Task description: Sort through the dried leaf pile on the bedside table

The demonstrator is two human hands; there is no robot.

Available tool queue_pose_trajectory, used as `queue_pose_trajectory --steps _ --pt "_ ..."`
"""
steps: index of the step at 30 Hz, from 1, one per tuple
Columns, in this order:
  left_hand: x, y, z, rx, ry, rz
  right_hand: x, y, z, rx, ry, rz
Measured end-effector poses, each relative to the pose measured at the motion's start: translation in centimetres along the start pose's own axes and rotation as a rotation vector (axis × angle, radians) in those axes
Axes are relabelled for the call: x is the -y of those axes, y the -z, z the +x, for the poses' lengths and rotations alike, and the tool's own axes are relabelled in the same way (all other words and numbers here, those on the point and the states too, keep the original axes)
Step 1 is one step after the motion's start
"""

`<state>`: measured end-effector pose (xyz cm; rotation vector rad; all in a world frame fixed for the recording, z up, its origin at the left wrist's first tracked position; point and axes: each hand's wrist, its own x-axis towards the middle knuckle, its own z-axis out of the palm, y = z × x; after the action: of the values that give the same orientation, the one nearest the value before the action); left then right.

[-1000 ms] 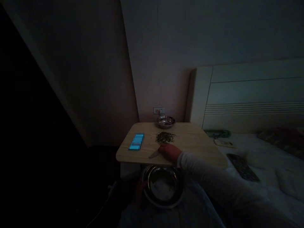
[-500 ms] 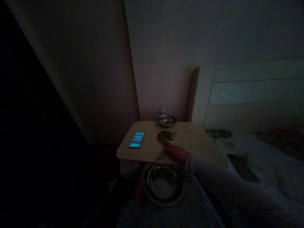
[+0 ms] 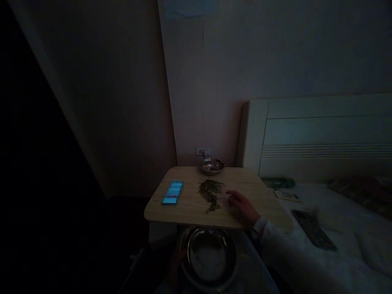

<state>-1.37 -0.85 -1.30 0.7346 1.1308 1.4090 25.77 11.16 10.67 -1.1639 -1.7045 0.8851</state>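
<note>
A round metal basin (image 3: 231, 261) rests low in front of me, just below the table's near edge. In deep shadow, my left hand (image 3: 177, 259) grips its left rim. My right hand (image 3: 241, 205) is over the right part of the table, its index finger stretched toward a patch of small dark-green bits (image 3: 210, 190), the other fingers curled. A faint pale patch shows by the fingertip; what the hand holds there is too dim to make out. The bits lie spread on the wood, with a narrow tail toward the near edge.
A smaller metal bowl (image 3: 212, 166) stands at the back of the wooden table (image 3: 190, 214). A lit phone (image 3: 173, 192) lies at the left. Behind is a wall socket (image 3: 203, 151). To the right is a bed with a headboard (image 3: 321, 130) and a dark patterned flat item (image 3: 314, 229).
My right hand has moved right, off the near end of the bits, which now reach nearer the table's edge. The pale flat piece under it no longer shows clearly. The view has tilted up.
</note>
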Motion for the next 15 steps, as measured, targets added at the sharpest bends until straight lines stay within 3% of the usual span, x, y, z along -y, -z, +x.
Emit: queue_pose_trajectory --steps 4,8,11,15 --pt "0.1 0.1 0.2 0.021 0.003 0.002 -1.0 -0.6 -1.3 -0.072 -0.069 0.038" --pt "0.4 0.8 0.4 0.034 0.069 0.032 -0.2 -2.1 -1.3 -0.023 -0.138 -0.031" --pt "0.3 0.9 0.4 0.065 0.046 0.022 0.1 -2.9 -1.1 -0.015 -0.109 -0.108" --pt "0.0 0.4 0.4 0.016 0.042 0.006 0.0 -3.3 -1.1 -0.019 -0.054 -0.162"
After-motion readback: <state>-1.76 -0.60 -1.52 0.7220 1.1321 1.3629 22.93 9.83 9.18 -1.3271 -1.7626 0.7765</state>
